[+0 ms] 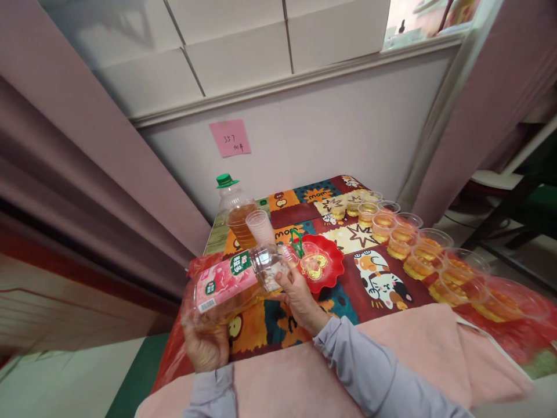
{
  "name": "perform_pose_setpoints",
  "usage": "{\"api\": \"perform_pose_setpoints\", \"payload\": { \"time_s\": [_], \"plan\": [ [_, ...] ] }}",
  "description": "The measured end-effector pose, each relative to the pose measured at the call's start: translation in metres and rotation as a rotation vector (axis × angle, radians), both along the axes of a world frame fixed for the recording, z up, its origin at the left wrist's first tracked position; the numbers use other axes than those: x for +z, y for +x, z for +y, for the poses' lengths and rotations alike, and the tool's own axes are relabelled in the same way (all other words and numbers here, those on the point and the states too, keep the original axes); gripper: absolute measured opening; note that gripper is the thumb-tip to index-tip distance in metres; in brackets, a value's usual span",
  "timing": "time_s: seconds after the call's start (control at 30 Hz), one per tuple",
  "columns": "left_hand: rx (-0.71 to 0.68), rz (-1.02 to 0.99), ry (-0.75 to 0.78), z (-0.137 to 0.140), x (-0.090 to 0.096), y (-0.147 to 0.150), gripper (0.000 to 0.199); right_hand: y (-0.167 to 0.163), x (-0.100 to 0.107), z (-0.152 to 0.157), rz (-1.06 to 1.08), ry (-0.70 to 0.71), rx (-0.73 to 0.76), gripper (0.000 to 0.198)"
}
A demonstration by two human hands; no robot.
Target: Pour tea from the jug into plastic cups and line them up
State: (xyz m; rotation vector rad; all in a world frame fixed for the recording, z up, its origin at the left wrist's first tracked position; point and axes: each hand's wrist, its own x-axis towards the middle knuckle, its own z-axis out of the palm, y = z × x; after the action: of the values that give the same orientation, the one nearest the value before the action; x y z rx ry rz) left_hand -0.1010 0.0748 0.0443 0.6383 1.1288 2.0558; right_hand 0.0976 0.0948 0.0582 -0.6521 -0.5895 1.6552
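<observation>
A large clear plastic bottle (pixel 230 281) with a pink label lies tilted across both hands, its neck end to the right. My left hand (pixel 206 345) cups its base from below, the fingers partly hidden behind the plastic. My right hand (pixel 298 296) is wrapped round its neck end. Just beyond the bottle stand a stack of clear plastic cups (pixel 260 227) and a big bottle (pixel 241 217) of amber liquid with a green cap. To the right of my right hand sits a red scalloped plate (pixel 333 267) with a green loop (pixel 297 242) over it.
Two rows of clear cups (pixel 424 261) with yellow liquid run along the table's right side. A patterned mat (pixel 383 284) covers the table, with a pink cloth (pixel 296 377) at the near edge. Curtains (pixel 113 145) hang at both sides. A pink note (pixel 230 138) is on the wall.
</observation>
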Motion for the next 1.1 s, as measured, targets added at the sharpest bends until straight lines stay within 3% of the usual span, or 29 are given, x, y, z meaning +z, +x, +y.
{"api": "perform_pose_setpoints", "payload": {
  "time_s": [0.33,1.1],
  "plan": [
    [-0.025,-0.002,-0.002,0.0004,0.0004,0.0016,0.052,0.0008,-0.0028,0.0009,-0.016,-0.003,-0.016,0.087],
    [0.008,0.007,0.002,0.0019,-0.0023,0.0007,0.072,0.0007,-0.0041,0.0027,0.000,-0.028,-0.042,0.075]
  ]
}}
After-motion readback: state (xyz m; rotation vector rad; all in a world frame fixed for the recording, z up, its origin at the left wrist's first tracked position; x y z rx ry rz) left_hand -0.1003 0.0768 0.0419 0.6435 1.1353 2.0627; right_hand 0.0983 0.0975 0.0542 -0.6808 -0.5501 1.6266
